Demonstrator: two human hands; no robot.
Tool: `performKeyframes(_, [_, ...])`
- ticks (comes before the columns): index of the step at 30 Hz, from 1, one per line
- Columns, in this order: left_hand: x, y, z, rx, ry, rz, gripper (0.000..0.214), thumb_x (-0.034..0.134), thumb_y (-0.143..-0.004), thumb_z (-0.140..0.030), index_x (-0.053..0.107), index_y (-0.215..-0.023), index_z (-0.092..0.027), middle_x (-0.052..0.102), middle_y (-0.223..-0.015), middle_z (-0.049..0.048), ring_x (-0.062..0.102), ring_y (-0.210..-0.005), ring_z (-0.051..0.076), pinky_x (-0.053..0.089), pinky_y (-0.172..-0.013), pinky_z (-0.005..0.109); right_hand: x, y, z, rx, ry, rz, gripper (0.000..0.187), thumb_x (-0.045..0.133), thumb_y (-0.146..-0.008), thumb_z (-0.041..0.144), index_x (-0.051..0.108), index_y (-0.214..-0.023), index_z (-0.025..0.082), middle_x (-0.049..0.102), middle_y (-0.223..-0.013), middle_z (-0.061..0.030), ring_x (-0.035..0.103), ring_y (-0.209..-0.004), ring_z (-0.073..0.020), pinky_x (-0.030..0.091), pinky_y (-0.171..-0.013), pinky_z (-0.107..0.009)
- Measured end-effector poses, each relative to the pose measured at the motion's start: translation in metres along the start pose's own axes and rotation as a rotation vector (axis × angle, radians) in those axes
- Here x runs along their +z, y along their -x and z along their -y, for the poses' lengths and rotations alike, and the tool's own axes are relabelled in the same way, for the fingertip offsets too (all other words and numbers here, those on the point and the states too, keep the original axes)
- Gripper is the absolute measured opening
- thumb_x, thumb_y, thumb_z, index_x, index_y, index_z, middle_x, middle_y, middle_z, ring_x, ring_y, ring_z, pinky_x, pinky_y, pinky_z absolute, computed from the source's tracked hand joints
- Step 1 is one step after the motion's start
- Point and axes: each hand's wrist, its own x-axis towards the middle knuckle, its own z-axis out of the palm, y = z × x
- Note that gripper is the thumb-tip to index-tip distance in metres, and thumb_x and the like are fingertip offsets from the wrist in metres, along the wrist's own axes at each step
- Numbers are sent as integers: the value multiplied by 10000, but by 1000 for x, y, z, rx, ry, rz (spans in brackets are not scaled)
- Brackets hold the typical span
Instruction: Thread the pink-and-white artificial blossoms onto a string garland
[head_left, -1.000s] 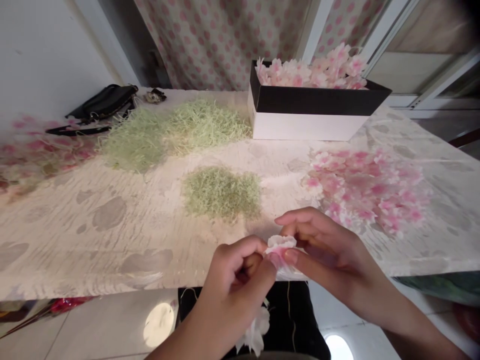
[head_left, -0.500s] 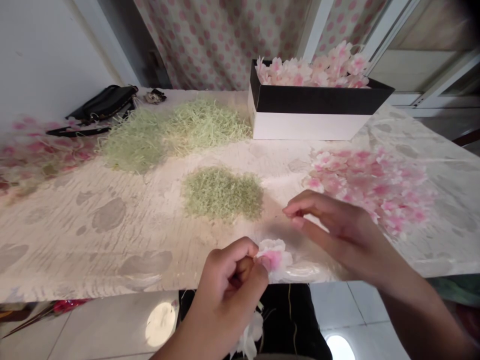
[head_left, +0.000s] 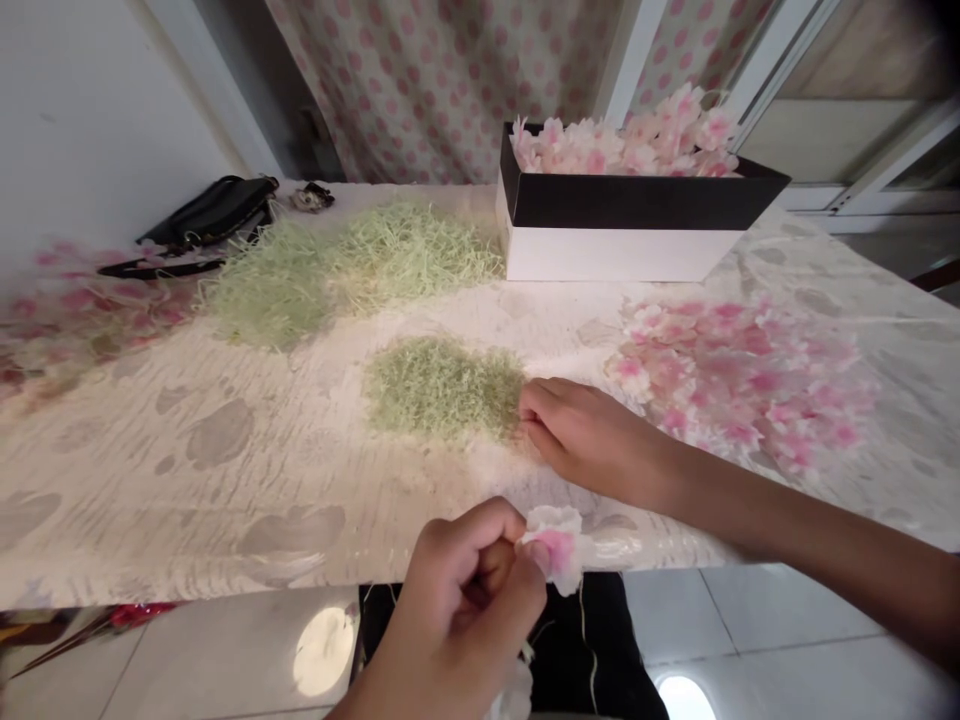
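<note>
Two bare hands were counted: the left hand (head_left: pixel 465 590) and the right hand (head_left: pixel 592 440). One pink-and-white fabric flower (head_left: pixel 556 545) was counted. Two heaps of green shredded strands were counted, a large pale heap (head_left: pixel 345 265) and a small darker heap (head_left: pixel 442 385). One black-and-white rectangular box (head_left: pixel 637 225) and one black bag (head_left: pixel 206 215) were noted. Two spreads of loose pink blossoms were noted, a right spread (head_left: pixel 742 375) and a blurred left spread (head_left: pixel 67 310); the blossoms themselves could not be counted.

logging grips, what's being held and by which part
The left hand pinches a pink-white flower by its left edge. The right hand is at the small green pile; a hold there cannot be told.
</note>
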Motion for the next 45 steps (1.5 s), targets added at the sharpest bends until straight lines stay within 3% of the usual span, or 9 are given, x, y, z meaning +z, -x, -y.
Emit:
performKeyframes(5, [-4, 2, 3, 25, -8, 17, 379, 473, -901, -240, 244, -600, -214, 158, -522, -94, 134, -471, 90, 120, -418, 259, -6, 7, -5, 8, -85, -44, 214, 447, -770, 52, 352, -684, 223, 441, -660, 23, 427, -582, -129, 324, -539, -272])
performKeyframes(9, [-2, 3, -1, 18, -22, -29, 388, 464, -902, -275, 236, -594, -212, 147, -530, -92, 126, -482, 93, 116, -433, 272, -9, 14, -8, 61, -338, -75, 228, 493, -722, 47, 367, -649, 223, 498, -659, 33, 499, -610, -118, 406, -558, -247])
performKeyframes(14, [-4, 1, 0, 41, -40, 1, 387, 471, -907, -268, 251, -594, -211, 161, -522, -91, 142, -470, 90, 131, -417, 255, -16, 25, -3, 182, -665, -117, 137, 592, -732, 90, 534, -734, 214, 597, -735, 20, 596, -683, -131, 491, -620, -259])
performKeyframes(18, [-3, 0, -4, 59, -70, -96, 381, 484, -894, -258, 256, -593, -209, 142, -528, -90, 129, -474, 89, 125, -420, 257, -21, 34, 5, 248, -816, -71, 38, 639, -815, 234, 674, -802, 229, 662, -767, -2, 644, -714, -149, 527, -628, -273])
performKeyframes(22, [0, 0, -7, 80, -129, -159, 367, 471, -896, -243, 259, -597, -209, 139, -529, -90, 126, -478, 89, 118, -418, 253, -22, 42, 9, 275, -950, -64, 50, 670, -823, 235, 670, -773, 229, 640, -736, 14, 609, -672, -124, 520, -659, -269])
performKeyframes(27, [-4, -5, 2, 182, -229, -124, 323, 473, -895, -168, 294, -629, -211, 168, -535, -89, 155, -460, 82, 126, -398, 226, -26, 51, 16, 192, -891, -57, 77, 614, -870, 223, 617, -794, 229, 580, -771, 11, 556, -697, -123, 476, -639, -256])
performKeyframes(33, [-4, -7, 7, 264, -256, -122, 287, 466, -918, -161, 379, -647, -201, 213, -538, -88, 191, -455, 76, 151, -396, 209, -19, 61, 33, 107, -814, 3, 86, 572, -893, 178, 605, -859, 250, 580, -1089, -20, 558, -1083, -164, 464, -947, -304])
performKeyframes(38, [-2, -5, 8, 253, -249, -99, 279, 457, -925, -157, 404, -654, -197, 203, -543, -88, 197, -458, 75, 160, -399, 205, -10, 61, 38, 152, -853, 3, 108, 503, -940, 198, 586, -889, 243, 630, -907, -2, 625, -870, -147, 518, -779, -276])
performKeyframes(45, [1, -3, 10, 264, -260, -59, 274, 437, -934, -150, 382, -671, -202, 204, -541, -92, 198, -455, 74, 161, -397, 206, -4, 65, 40, 113, -754, -38, 124, 453, -960, 178, 535, -894, 244, 601, -883, 9, 611, -816, -126, 496, -720, -250])
